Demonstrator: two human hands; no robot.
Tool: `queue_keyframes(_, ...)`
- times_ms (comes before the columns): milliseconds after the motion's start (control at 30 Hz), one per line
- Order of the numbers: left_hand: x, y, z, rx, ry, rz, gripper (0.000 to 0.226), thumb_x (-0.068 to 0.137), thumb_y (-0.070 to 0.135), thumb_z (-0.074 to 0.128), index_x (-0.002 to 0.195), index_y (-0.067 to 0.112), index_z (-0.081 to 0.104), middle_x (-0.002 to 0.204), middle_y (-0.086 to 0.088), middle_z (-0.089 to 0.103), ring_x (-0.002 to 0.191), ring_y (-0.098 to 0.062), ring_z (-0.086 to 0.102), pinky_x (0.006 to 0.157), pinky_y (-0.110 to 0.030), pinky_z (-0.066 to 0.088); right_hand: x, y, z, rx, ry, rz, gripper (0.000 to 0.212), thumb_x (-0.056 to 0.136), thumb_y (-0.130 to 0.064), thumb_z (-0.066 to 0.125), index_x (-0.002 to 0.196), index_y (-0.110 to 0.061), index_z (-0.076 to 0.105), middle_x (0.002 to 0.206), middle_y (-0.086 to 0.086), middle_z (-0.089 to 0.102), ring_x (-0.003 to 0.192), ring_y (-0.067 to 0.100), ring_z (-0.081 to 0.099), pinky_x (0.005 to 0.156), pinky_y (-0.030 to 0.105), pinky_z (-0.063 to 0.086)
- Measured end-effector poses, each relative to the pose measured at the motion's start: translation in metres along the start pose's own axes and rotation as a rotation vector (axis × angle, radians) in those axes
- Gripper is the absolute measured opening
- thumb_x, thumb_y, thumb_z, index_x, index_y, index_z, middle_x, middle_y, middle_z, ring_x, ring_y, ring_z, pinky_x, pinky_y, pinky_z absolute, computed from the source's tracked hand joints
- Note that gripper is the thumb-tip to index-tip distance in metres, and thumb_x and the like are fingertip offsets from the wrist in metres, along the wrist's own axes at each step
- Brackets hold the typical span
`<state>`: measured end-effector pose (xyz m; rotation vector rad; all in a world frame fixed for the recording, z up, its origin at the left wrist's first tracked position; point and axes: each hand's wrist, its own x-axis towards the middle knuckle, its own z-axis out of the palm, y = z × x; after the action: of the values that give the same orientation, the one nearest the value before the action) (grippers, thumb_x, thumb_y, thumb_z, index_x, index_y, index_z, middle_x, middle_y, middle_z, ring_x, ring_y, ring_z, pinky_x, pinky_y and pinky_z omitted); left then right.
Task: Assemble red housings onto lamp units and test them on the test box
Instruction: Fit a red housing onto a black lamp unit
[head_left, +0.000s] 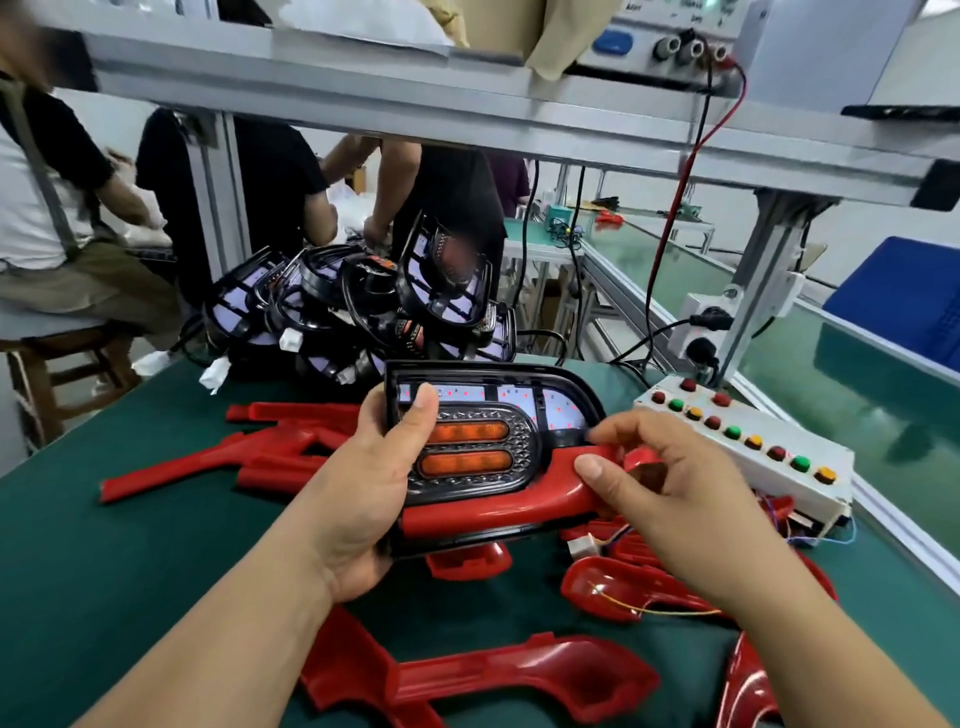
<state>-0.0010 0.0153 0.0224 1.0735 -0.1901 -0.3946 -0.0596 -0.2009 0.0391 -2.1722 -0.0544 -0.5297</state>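
Red housing (498, 512): lies along the lower edge of the lamp unit and curves up at its right end. It looks only partly seated, with the right end not yet flush against the black rim.
Lamp unit (467, 447): black-framed with two amber bars in the middle, held above the middle of the desk (130, 561) with its face tilted toward the camera.
Left hand (363, 499): grip closed on the lamp unit's left side, thumb on the front near the top left corner, fingers underneath.
Right hand (670, 499): grip pinching the housing's upturned right end between thumb and fingertips.
Connector (582, 545): a white plug on thin wires hangs below the unit, close under the housing's lower edge.
Test box (748, 447): white, with rows of red, green and yellow buttons, near the desk's right edge. Nothing appears plugged in from this unit.
Loose housings (467, 675): more red parts lie scattered along the near edge and toward the left.
Risk, seating: pressing the right end home while it is misaligned could bend or snap a clip, or leave a gap.
Risk, wires: the leads could be trapped between housing and frame as it closes.
Risk, slip: only one side is supported, so a hard push from the right could twist the unit out of the left hand's grip.
Risk, lens: the thumb may smudge the front.
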Motion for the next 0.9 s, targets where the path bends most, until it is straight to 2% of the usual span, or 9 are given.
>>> queue_keyframes(67, -0.001, -0.001, 0.001, 0.012, -0.013, 0.032, 0.055, 0.069, 0.055, 0.07, 0.118, 0.038, 0.053, 0.108, -0.008, 0.075, 0.092, -0.033, 0.073, 0.065, -0.048, 0.059, -0.001, 0.0, 0.003, -0.039, 0.062, -0.028, 0.015, 0.075, -0.034, 0.077, 0.079, -0.033, 0.063, 0.092, -0.002, 0.058, 0.056, 0.001, 0.053, 0.053, 0.006, 0.043)
queue_keyframes(200, -0.003, -0.004, 0.003, 0.011, -0.031, 0.104, 0.057, 0.061, 0.055, 0.085, 0.109, 0.041, 0.06, 0.111, -0.009, 0.073, 0.095, -0.032, 0.073, 0.064, -0.049, 0.058, -0.004, 0.006, 0.003, -0.028, 0.107, 0.016, 0.044, 0.059, -0.067, 0.065, 0.094, -0.043, 0.053, 0.101, -0.009, 0.054, 0.069, 0.004, 0.053, 0.059, 0.013, 0.045)
queue_keyframes(267, -0.005, -0.003, 0.002, 0.024, -0.051, 0.142, 0.064, 0.048, 0.058, 0.09, 0.105, 0.043, 0.063, 0.112, -0.009, 0.073, 0.098, -0.032, 0.072, 0.066, -0.048, 0.059, -0.005, 0.006, 0.005, 0.196, 0.081, 0.135, 0.064, 0.053, -0.066, 0.07, 0.11, -0.043, 0.051, 0.106, -0.01, 0.058, 0.08, -0.004, 0.059, 0.058, 0.012, 0.05)
queue_keyframes(333, -0.007, -0.002, 0.001, 0.016, -0.112, 0.149, 0.075, 0.044, 0.057, 0.093, 0.111, 0.041, 0.062, 0.114, -0.011, 0.072, 0.101, -0.033, 0.071, 0.067, -0.056, 0.057, -0.006, 0.006, 0.009, 0.648, -0.066, 0.286, 0.078, 0.053, -0.053, 0.085, 0.12, -0.024, 0.058, 0.107, -0.001, 0.069, 0.086, 0.007, 0.069, 0.063, 0.024, 0.057)
queue_keyframes(433, -0.009, 0.001, 0.0, 0.002, -0.176, 0.119, 0.091, 0.042, 0.05, 0.095, 0.124, 0.034, 0.058, 0.119, -0.014, 0.069, 0.104, -0.036, 0.069, 0.067, -0.059, 0.056, -0.007, 0.004, 0.012, 1.104, -0.232, 0.352, 0.049, 0.063, -0.03, 0.09, 0.101, -0.006, 0.071, 0.098, 0.019, 0.072, 0.079, 0.025, 0.073, 0.061, 0.035, 0.059)
queue_keyframes(567, -0.009, 0.005, -0.006, 0.038, -0.344, 0.119, 0.089, 0.051, 0.04, 0.095, 0.13, 0.035, 0.054, 0.129, -0.013, 0.064, 0.115, -0.034, 0.064, 0.075, -0.047, 0.059, -0.007, 0.0, 0.012, 1.102, -0.134, 0.289, 0.009, 0.073, -0.016, 0.079, 0.082, -0.015, 0.077, 0.081, 0.014, 0.073, 0.065, 0.019, 0.072, 0.055, 0.03, 0.058)
queue_keyframes(733, -0.002, 0.001, -0.014, 0.247, -0.429, 0.233, 0.116, 0.053, 0.039, 0.096, 0.146, 0.044, 0.027, 0.143, -0.009, 0.053, 0.13, -0.034, 0.053, 0.098, -0.05, 0.05, -0.007, 0.0, 0.009, 1.064, -0.097, 0.268, 0.017, 0.072, -0.019, 0.074, 0.089, -0.016, 0.073, 0.077, 0.007, 0.072, 0.058, 0.014, 0.067, 0.044, 0.023, 0.052)
queue_keyframes(800, -0.004, -0.004, -0.016, 0.293, -0.408, 0.258, 0.116, 0.061, 0.028, 0.094, 0.142, 0.063, 0.018, 0.144, 0.001, 0.053, 0.13, -0.025, 0.054, 0.097, -0.033, 0.051, -0.007, 0.002, 0.008, 1.082, -0.12, 0.275, 0.029, 0.074, -0.018, 0.07, 0.101, -0.011, 0.064, 0.079, 0.007, 0.071, 0.059, 0.012, 0.067, 0.045, 0.022, 0.052)
queue_keyframes(900, -0.005, -0.012, -0.017, 0.397, -0.234, 0.356, 0.128, 0.055, 0.042, 0.095, 0.131, 0.079, -0.002, 0.135, 0.024, 0.056, 0.123, -0.004, 0.057, 0.087, -0.013, 0.049, -0.007, 0.002, 0.006, 1.098, -0.166, 0.248, 0.037, 0.077, -0.023, 0.075, 0.108, -0.011, 0.059, 0.08, 0.006, 0.072, 0.061, 0.011, 0.067, 0.049, 0.021, 0.052)
